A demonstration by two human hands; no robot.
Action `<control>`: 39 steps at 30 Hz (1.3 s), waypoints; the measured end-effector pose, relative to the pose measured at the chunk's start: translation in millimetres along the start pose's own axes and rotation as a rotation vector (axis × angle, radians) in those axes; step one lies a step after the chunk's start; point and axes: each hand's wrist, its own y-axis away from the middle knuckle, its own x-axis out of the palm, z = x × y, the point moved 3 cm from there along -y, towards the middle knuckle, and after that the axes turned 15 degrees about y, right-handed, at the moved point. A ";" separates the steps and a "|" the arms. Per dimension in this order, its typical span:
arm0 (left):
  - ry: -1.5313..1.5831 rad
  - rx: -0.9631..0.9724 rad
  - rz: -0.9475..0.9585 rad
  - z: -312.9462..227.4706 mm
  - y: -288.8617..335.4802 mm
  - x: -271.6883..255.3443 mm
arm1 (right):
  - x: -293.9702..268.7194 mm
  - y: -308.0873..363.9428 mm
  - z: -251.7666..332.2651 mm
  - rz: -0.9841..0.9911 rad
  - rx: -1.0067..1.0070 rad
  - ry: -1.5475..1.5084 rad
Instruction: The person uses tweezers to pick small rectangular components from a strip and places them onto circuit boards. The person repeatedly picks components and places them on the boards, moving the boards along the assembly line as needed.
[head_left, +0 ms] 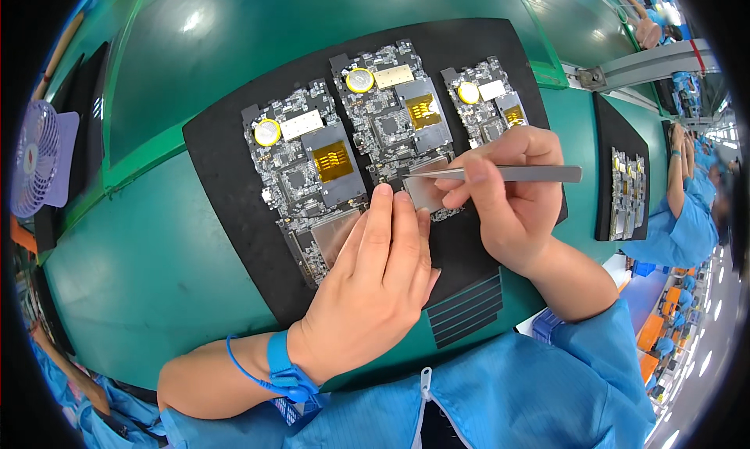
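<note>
Three circuit boards lie side by side on a black mat (226,175): a left board (291,177), a middle board (388,127) and a right board (483,128). Each carries a round coin cell and an amber film patch. My right hand (516,207) pinches a pair of metal tweezers (539,173), whose tips point left over the lower part of the middle board, at the edge of its silvery plate (428,193). Against that same board's lower left rest the fingertips of my left hand (375,269). Its fingers are stretched out, and it partly hides the left board's lower end.
Dark narrow strips (465,316) lie in a row at the mat's near edge on the green table (156,246). A purple fan (39,160) stands far left. At right, another black mat (603,175) bears more boards (626,195), with a co-worker's blue sleeve (676,222) beside it.
</note>
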 end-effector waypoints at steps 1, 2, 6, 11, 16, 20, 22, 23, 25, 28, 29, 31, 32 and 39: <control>-0.012 0.010 0.017 0.4 -0.7 -1.0 | 1.9 0.4 -0.4 0.015 -0.035 0.049; -0.017 0.016 0.011 1.1 -0.2 -0.3 | 2.7 0.7 -0.2 0.006 -0.026 0.062; -0.025 0.038 -0.008 2.6 0.5 1.4 | 5.2 2.2 0.7 -0.020 -0.012 0.101; -0.035 0.042 -0.014 2.7 1.4 0.6 | 4.6 4.5 1.0 0.012 -0.012 0.168; -0.027 0.046 -0.026 0.9 1.2 -0.6 | -6.0 2.4 10.3 -0.082 0.226 -0.176; -0.056 0.234 -0.031 -15.5 5.2 -10.5 | -39.5 15.3 26.8 -0.074 0.318 -0.154; 0.161 0.370 0.083 -35.2 16.1 -8.0 | -60.1 44.8 34.5 -0.044 0.431 -0.261; 0.241 0.435 0.173 -42.7 21.8 -5.2 | -67.0 57.5 36.9 -0.017 0.445 -0.232; 0.205 0.530 0.178 -50.4 29.9 12.0 | -75.7 97.8 36.1 -0.009 0.469 -0.264; 0.217 0.526 0.276 -51.1 26.5 21.2 | -80.0 148.3 38.5 -0.042 0.625 -0.248; 0.201 0.550 0.284 -51.8 26.8 24.4 | -81.4 160.1 37.0 -0.041 0.598 -0.230; 0.168 0.586 0.306 -52.5 25.6 28.1 | -84.6 173.0 37.2 -0.080 0.550 -0.165; 0.153 0.599 0.321 -53.7 24.2 28.3 | -85.6 177.0 37.7 -0.101 0.521 -0.135; 0.129 0.545 0.356 -64.7 15.8 32.1 | -85.7 178.1 36.5 -0.049 0.395 -0.046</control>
